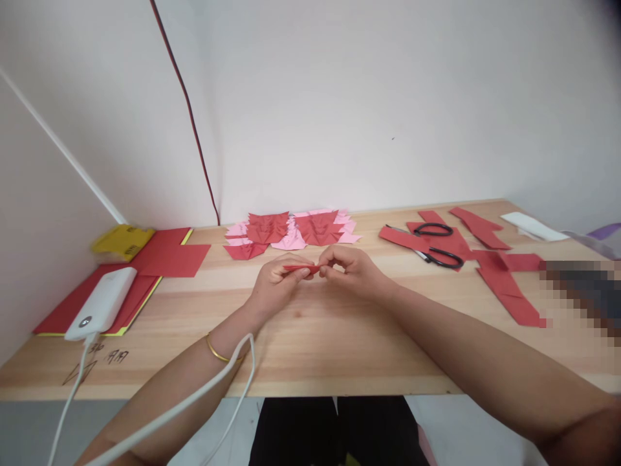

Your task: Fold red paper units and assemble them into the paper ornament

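Above the middle of the table, my left hand (279, 279) is closed on a small folded piece of red paper (299, 267). The paper lies nearly flat, edge towards me, between thumb and fingers. My right hand (345, 268) pinches the paper's right end with thumb and forefinger. Just behind the hands, folded red paper pieces (268, 228) and folded pink paper pieces (290, 241) stand in overlapping rows near the wall. The fine folds of the held paper are too small to make out.
Black-handled scissors (439, 257) lie among red paper offcuts (507, 291) on the right. At left, a white power bank (104, 301) rests on red paper sheets (169, 262), beside a yellow packet (123, 242). Its white cable (194, 395) crosses my left forearm. A white strip (533, 226) lies far right.
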A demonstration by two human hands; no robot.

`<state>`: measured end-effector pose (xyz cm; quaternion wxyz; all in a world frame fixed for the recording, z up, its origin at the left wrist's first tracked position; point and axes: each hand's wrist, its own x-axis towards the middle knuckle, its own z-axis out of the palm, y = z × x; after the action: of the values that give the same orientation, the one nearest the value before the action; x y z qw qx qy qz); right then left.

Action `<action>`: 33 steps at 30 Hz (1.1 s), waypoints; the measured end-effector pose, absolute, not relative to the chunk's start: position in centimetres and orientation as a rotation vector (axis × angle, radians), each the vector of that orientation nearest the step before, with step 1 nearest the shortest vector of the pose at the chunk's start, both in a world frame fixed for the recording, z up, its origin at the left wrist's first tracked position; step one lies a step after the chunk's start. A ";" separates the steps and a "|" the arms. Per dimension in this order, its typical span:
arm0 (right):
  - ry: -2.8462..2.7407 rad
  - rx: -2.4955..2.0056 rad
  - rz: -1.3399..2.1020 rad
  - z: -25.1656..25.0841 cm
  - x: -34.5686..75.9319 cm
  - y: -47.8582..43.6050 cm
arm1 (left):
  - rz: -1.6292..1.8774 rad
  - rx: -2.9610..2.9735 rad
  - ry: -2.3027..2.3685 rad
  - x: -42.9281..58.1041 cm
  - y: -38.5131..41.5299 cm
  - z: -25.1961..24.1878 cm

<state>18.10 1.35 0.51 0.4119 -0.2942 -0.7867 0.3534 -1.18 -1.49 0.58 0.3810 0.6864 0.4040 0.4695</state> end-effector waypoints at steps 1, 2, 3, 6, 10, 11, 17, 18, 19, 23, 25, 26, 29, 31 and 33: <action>-1.976 -0.745 0.909 0.6 18.2 1.4 | 1.193 1.723 1.017 -1.1 -1.5 0.6; -1.972 -0.752 0.943 0.6 18.3 1.4 | 1.189 1.691 1.003 -1.1 -1.5 0.5; -1.968 -0.760 0.990 0.7 18.4 1.5 | 1.189 1.655 0.989 -1.0 -1.5 0.5; -1.966 -0.783 1.098 0.7 18.6 1.6 | 1.187 1.548 0.966 -1.0 -1.6 0.3; -1.989 -0.763 1.060 0.4 18.4 1.6 | 1.201 1.464 0.994 -1.0 -1.6 0.2; -1.992 -0.756 1.036 0.3 18.4 1.6 | 1.199 1.462 1.002 -1.0 -1.6 0.2; -2.034 -0.753 0.898 0.4 18.3 1.5 | 1.156 1.396 0.965 -0.6 -1.6 -0.1; -2.042 -0.752 0.897 0.5 18.3 1.6 | 1.164 1.361 0.953 -0.6 -1.6 -0.2; -2.044 -0.755 0.896 0.6 18.4 1.6 | 1.173 1.326 0.948 -0.6 -1.6 -0.2; -2.032 -0.775 0.908 0.8 18.6 1.7 | 1.233 1.261 0.966 -0.8 -1.5 -0.4; -2.023 -0.780 0.930 0.7 18.7 1.8 | 1.292 1.283 0.985 -1.0 -1.3 -0.4; -2.018 -0.786 0.940 0.6 18.7 1.9 | 1.321 1.306 1.001 -1.2 -1.2 -0.4; -2.002 -0.825 0.953 0.5 18.6 2.0 | 1.356 1.395 1.049 -1.5 -1.0 -0.4; -1.988 -0.851 0.960 0.5 18.6 2.0 | 1.347 1.455 1.070 -1.6 -1.0 -0.3; -1.980 -0.867 0.961 0.5 18.6 2.0 | 1.342 1.502 1.093 -1.7 -1.0 -0.2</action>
<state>18.57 2.02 0.52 0.3784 -0.3391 -0.7748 0.3762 -1.67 -0.97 -0.20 0.4124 0.5970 0.4346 0.5336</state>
